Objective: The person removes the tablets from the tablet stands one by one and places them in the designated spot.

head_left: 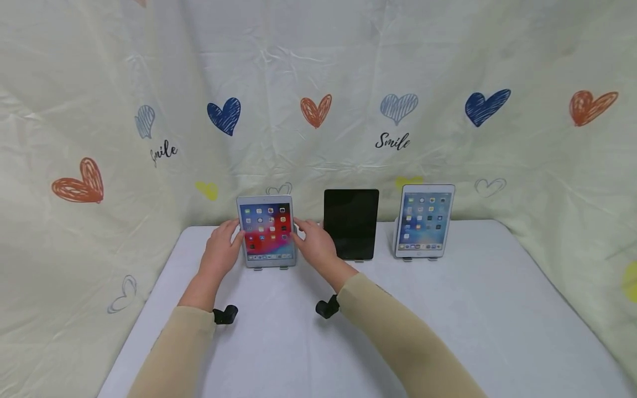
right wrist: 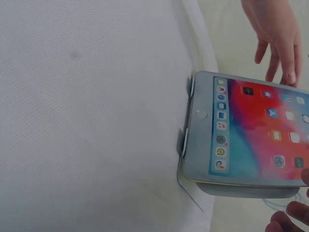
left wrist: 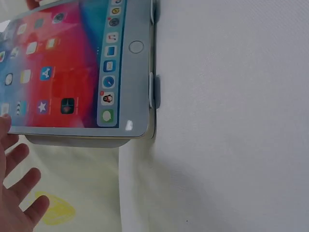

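Note:
A white tablet (head_left: pixel 267 232) with a lit home screen of red and blue leans upright on a small stand, whose metal lips (left wrist: pixel 151 89) catch its bottom edge. At its left side is my left hand (head_left: pixel 220 251); the thumb reaches the tablet's edge and the other fingers spread loosely apart beside it. My right hand (head_left: pixel 318 246) is at the opposite side, thumb and fingertips right at the edge, partly cut off in the right wrist view. The stand's grey back plate (right wrist: pixel 251 190) shows behind the tablet.
Right of my right hand stands a tablet with a black screen (head_left: pixel 351 224). Farther right, another white tablet (head_left: pixel 424 221) with a lit screen leans on its stand. A white cloth (head_left: pixel 478 320) covers the table, and a curtain with printed hearts (head_left: pixel 318 50) hangs behind.

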Motion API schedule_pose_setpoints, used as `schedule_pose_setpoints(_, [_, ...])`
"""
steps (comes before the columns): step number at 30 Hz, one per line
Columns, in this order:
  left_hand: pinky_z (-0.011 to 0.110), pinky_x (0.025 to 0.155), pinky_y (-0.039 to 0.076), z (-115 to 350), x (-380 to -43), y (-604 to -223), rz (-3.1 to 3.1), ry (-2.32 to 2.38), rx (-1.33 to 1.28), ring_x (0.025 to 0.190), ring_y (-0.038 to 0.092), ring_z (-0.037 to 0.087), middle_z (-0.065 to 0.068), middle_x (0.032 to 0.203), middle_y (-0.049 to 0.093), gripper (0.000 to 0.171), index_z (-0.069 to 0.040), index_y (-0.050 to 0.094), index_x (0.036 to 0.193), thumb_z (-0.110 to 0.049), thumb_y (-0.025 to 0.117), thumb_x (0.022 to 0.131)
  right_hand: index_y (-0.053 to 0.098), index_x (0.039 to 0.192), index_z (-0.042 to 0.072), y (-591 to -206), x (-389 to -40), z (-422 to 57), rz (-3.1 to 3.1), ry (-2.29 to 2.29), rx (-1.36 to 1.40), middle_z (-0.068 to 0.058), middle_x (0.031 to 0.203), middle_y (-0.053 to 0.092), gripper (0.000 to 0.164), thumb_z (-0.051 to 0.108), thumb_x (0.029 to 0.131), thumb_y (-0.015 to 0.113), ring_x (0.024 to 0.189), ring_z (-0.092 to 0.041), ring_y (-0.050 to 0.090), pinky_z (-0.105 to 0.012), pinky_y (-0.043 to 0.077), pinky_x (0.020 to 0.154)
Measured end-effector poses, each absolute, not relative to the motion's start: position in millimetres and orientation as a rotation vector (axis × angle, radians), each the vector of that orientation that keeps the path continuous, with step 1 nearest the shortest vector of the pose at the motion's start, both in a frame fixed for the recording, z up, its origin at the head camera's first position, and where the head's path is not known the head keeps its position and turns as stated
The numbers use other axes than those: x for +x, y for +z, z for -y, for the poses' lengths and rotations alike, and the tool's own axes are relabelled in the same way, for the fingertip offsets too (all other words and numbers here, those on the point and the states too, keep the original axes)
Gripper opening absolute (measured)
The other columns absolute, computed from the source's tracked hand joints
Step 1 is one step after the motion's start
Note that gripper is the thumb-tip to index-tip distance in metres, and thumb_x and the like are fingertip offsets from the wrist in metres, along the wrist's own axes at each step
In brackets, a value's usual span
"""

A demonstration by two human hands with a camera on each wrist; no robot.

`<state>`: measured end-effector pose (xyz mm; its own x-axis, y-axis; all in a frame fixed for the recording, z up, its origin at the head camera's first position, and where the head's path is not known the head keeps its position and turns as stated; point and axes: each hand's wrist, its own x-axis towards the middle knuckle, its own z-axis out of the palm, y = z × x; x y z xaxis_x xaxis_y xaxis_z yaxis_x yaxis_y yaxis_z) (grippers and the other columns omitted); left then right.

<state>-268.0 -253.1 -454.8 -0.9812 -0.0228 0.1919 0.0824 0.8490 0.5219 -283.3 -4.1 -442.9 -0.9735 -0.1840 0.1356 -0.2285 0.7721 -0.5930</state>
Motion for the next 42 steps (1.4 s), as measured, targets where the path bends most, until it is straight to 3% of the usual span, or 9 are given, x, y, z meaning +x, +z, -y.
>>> schedule_pose_setpoints(6, [0.055,0.110,0.032,253,-266,-464,2.686,-0.833,-0.045,0.132,0.043,0.039,0.017,0.140,0.052,0.043,-0.004,0.054,0.141,-0.025,0.055,0.103,0.058,0.141,0.026,-451,-282,-3,2.772,0.991,0.385,0.000,0.114,0.067,0.045,0.033,0.096,0.066,0.089,-0.014,0.063,-0.027,0.055,0.076])
schedule_pose_setpoints(14, [0.048,0.107,0.039,249,-264,-475,2.581,-0.912,0.041,0.123,0.052,0.032,0.011,0.128,0.064,0.041,-0.007,0.059,0.138,-0.023,0.059,0.101,0.060,0.138,0.029,-464,-282,0,2.671,1.089,0.367,0.007,0.110,0.073,0.042,0.031,0.096,0.066,0.075,-0.011,0.059,-0.023,0.050,0.064])
schedule_pose_setpoints(26, [0.046,0.101,0.047,244,-257,-474,2.470,-1.160,0.209,0.117,0.059,0.028,0.009,0.121,0.069,0.039,-0.018,0.061,0.137,-0.027,0.063,0.099,0.062,0.135,0.028,-471,-280,5,2.557,1.266,0.307,0.002,0.105,0.075,0.040,0.026,0.095,0.068,0.087,-0.014,0.066,-0.025,0.055,0.072])
schedule_pose_setpoints(36, [0.044,0.099,0.048,245,-256,-475,2.441,-1.187,0.235,0.115,0.060,0.027,0.009,0.116,0.071,0.037,-0.019,0.064,0.134,-0.027,0.065,0.097,0.066,0.131,0.024,-475,-283,8,2.491,1.352,0.303,0.000,0.103,0.076,0.036,0.023,0.095,0.068,0.094,-0.015,0.069,-0.029,0.055,0.082])
schedule_pose_setpoints(38, [0.044,0.098,0.049,246,-256,-474,2.433,-1.192,0.229,0.114,0.061,0.027,0.010,0.115,0.071,0.036,-0.018,0.065,0.132,-0.027,0.065,0.097,0.067,0.130,0.022,-474,-283,9,2.466,1.375,0.307,-0.001,0.102,0.076,0.036,0.022,0.095,0.069,0.094,-0.015,0.070,-0.033,0.048,0.098])
schedule_pose_setpoints(40, [0.043,0.098,0.049,246,-256,-474,2.430,-1.203,0.235,0.113,0.061,0.027,0.009,0.114,0.072,0.036,-0.019,0.066,0.132,-0.028,0.066,0.097,0.068,0.130,0.021,-474,-283,10,2.450,1.407,0.297,-0.001,0.102,0.076,0.035,0.020,0.095,0.069,0.095,-0.015,0.071,-0.038,0.033,0.113])
schedule_pose_setpoints(42, [0.043,0.098,0.049,247,-257,-474,2.432,-1.215,0.245,0.113,0.060,0.026,0.008,0.114,0.072,0.036,-0.021,0.066,0.131,-0.030,0.066,0.096,0.068,0.130,0.020,-474,-283,10,2.436,1.440,0.283,-0.002,0.101,0.076,0.035,0.020,0.094,0.069,0.097,-0.014,0.071,-0.041,0.017,0.120])
